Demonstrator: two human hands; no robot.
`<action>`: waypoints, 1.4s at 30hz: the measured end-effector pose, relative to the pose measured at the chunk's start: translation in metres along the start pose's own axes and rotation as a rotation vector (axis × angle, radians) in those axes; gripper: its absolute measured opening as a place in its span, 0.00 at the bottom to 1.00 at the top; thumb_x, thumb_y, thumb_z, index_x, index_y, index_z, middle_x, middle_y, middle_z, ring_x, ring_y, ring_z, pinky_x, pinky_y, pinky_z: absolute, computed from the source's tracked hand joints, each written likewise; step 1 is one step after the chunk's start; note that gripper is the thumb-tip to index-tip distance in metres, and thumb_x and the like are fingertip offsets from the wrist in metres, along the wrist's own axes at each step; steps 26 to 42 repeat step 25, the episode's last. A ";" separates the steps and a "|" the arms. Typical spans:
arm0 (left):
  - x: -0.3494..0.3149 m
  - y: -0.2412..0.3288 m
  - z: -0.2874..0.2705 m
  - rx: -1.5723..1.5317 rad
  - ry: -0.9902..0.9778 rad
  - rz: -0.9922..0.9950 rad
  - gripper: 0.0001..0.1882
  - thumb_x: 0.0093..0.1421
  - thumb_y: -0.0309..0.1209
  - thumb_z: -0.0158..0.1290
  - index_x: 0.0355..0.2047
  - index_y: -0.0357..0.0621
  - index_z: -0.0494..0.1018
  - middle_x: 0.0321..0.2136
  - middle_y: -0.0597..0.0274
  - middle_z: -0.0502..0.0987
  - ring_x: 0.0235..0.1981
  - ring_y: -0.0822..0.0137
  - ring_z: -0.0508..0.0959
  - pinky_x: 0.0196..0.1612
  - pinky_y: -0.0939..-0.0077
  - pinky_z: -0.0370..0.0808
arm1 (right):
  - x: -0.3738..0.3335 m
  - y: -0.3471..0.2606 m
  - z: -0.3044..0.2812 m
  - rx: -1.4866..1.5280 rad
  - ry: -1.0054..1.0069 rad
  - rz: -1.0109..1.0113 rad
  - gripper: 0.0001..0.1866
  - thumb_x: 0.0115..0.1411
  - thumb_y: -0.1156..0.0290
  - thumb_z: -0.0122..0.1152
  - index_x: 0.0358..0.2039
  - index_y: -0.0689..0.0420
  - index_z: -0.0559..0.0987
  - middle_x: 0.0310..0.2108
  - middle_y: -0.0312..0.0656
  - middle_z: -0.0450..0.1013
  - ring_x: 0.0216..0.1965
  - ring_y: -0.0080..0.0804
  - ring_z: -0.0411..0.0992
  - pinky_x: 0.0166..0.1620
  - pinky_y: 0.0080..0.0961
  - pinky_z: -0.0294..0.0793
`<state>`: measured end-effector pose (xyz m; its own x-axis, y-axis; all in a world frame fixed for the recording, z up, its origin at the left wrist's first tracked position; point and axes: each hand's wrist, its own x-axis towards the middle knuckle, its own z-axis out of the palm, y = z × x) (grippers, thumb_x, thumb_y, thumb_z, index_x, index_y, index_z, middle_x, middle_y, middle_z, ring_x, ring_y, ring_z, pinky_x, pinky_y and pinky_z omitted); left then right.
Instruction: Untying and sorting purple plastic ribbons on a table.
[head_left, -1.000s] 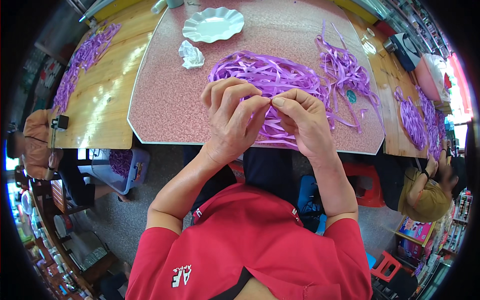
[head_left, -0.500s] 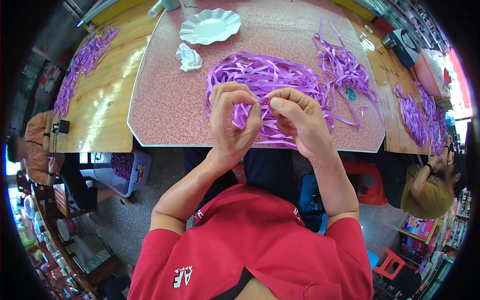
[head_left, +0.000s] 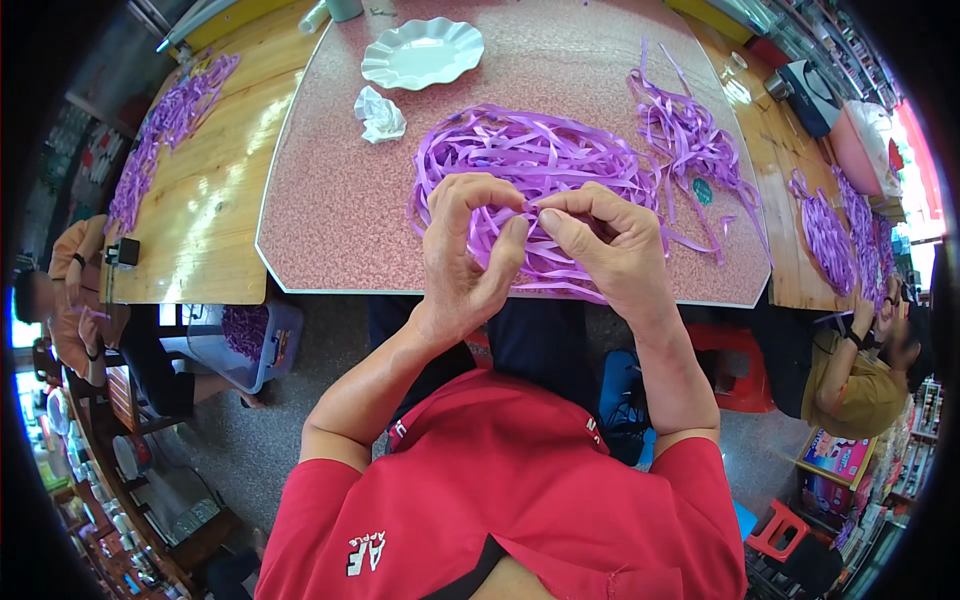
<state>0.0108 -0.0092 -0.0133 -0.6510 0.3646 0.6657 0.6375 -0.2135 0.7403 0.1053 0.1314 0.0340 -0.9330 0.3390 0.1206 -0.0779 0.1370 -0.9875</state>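
Observation:
A wide heap of purple ribbon [head_left: 540,150] lies on the speckled pink table [head_left: 330,220] in front of me. Over its near side, my left hand [head_left: 470,240] and my right hand [head_left: 605,240] meet with their fingertips almost touching. Both are pinched on a small piece of purple ribbon between them; most of that piece is hidden by the fingers. A looser tangle of purple ribbon [head_left: 690,135] lies to the right, its strands trailing toward the table edge.
Beyond the heap are a white scalloped plate [head_left: 423,55] and crumpled white tissue [head_left: 380,115]. More ribbon lies on the wooden tables at left [head_left: 165,130] and right [head_left: 825,235]. A person [head_left: 75,290] sits left, another [head_left: 860,375] right. A plastic bin [head_left: 270,345] stands below left.
My fingertips have shifted slightly, and the fingers of both hands are straighter, with a bit of purple now showing between them. The person at left has moved their hands.

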 end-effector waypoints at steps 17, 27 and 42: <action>0.012 0.002 -0.006 0.186 -0.059 0.168 0.18 0.48 0.21 0.63 0.41 0.44 0.76 0.35 0.62 0.77 0.40 0.59 0.76 0.49 0.63 0.65 | 0.002 0.000 -0.005 0.006 -0.007 0.027 0.07 0.59 0.76 0.67 0.37 0.62 0.84 0.27 0.29 0.75 0.28 0.11 0.68 0.29 0.12 0.65; 0.023 0.004 -0.023 0.293 -0.409 0.317 0.23 0.48 0.24 0.66 0.45 0.47 0.76 0.40 0.58 0.78 0.44 0.58 0.76 0.56 0.54 0.65 | 0.002 0.000 -0.014 -0.164 -0.100 -0.019 0.06 0.60 0.74 0.67 0.38 0.59 0.85 0.26 0.33 0.75 0.30 0.16 0.70 0.33 0.16 0.68; 0.023 0.004 -0.023 0.293 -0.409 0.317 0.23 0.48 0.24 0.66 0.45 0.47 0.76 0.40 0.58 0.78 0.44 0.58 0.76 0.56 0.54 0.65 | 0.002 0.000 -0.014 -0.164 -0.100 -0.019 0.06 0.60 0.74 0.67 0.38 0.59 0.85 0.26 0.33 0.75 0.30 0.16 0.70 0.33 0.16 0.68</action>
